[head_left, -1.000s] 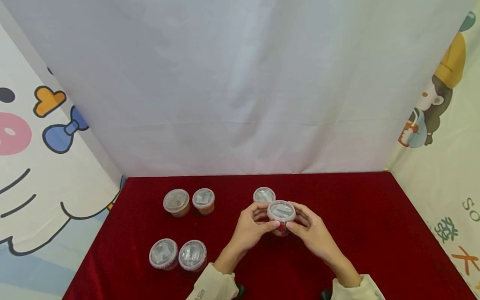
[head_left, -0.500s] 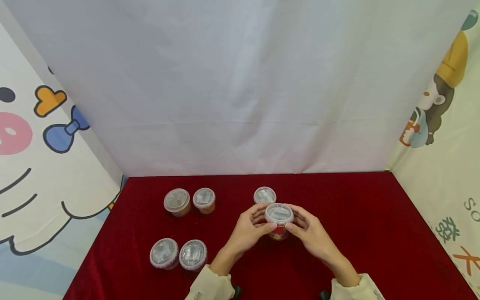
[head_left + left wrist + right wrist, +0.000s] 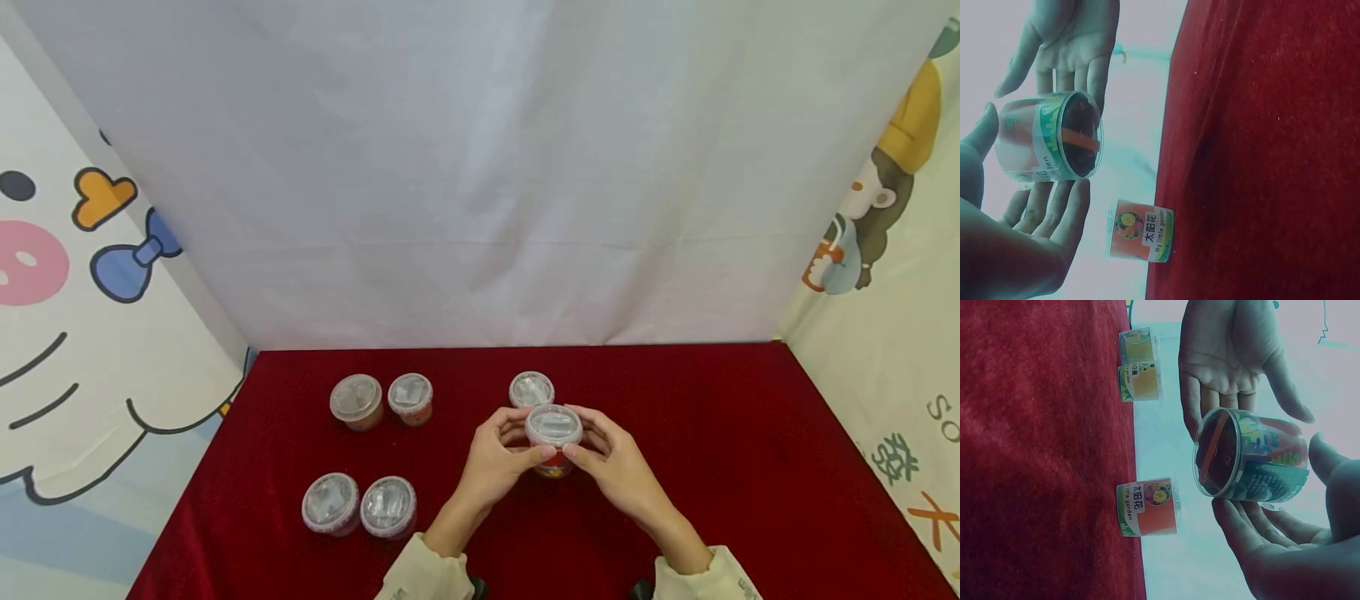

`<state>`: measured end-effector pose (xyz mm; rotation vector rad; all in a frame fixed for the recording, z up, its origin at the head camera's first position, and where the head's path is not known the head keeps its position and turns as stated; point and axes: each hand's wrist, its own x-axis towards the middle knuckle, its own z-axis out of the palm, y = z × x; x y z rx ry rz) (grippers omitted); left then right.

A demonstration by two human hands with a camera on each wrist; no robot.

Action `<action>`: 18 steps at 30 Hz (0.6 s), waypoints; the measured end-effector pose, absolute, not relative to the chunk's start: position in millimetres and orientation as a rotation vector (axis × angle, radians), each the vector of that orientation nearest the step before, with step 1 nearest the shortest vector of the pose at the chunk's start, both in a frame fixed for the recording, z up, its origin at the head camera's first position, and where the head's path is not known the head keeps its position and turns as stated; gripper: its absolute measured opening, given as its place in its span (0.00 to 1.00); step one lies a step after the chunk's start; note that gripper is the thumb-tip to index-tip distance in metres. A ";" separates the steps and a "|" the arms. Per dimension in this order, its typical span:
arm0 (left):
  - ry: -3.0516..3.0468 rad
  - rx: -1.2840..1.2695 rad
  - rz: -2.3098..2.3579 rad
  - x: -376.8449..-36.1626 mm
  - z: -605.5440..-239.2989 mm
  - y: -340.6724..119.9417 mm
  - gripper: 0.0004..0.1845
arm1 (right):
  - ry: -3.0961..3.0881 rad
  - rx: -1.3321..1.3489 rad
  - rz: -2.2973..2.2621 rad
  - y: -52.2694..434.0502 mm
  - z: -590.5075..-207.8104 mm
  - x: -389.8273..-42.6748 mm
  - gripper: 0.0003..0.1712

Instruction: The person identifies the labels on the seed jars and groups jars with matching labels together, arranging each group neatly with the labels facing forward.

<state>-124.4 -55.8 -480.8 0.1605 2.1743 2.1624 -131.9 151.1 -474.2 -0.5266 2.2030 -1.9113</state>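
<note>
A clear plastic planting cup (image 3: 554,425) with a translucent lid and a printed label is raised off the table between both hands. My left hand (image 3: 497,457) holds its left side, thumb in front and fingers behind. On the opposite side my right hand (image 3: 619,468) grips it the same way. Through the clear base of the held cup (image 3: 1250,456), dark contents and an orange strip show in the right wrist view. Just behind it stands a similar lidded cup (image 3: 532,389), whose orange label (image 3: 1141,230) reads "My little garden" in the left wrist view.
On the left of the red-covered table (image 3: 697,442), two lidded cups stand at the back, a wide one (image 3: 356,400) and a smaller one (image 3: 411,398). Nearer the front are two more, side by side (image 3: 330,503). A white cloth (image 3: 465,183) hangs behind.
The held cup has shifted slightly left between the hands, and both hands keep hold of it. The other cups stay where they stood; the head view has shifted a little.
</note>
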 end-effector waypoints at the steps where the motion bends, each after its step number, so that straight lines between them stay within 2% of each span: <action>1: 2.169 0.169 2.154 -124.6 -480.8 -56.2 0.30 | 2.204 -0.528 -1.907 151.4 -474.3 -132.0 0.31; 18: 2.149 0.230 2.103 -122.9 -482.1 -64.4 0.27 | 2.150 -0.492 -1.906 152.0 -475.2 -130.3 0.31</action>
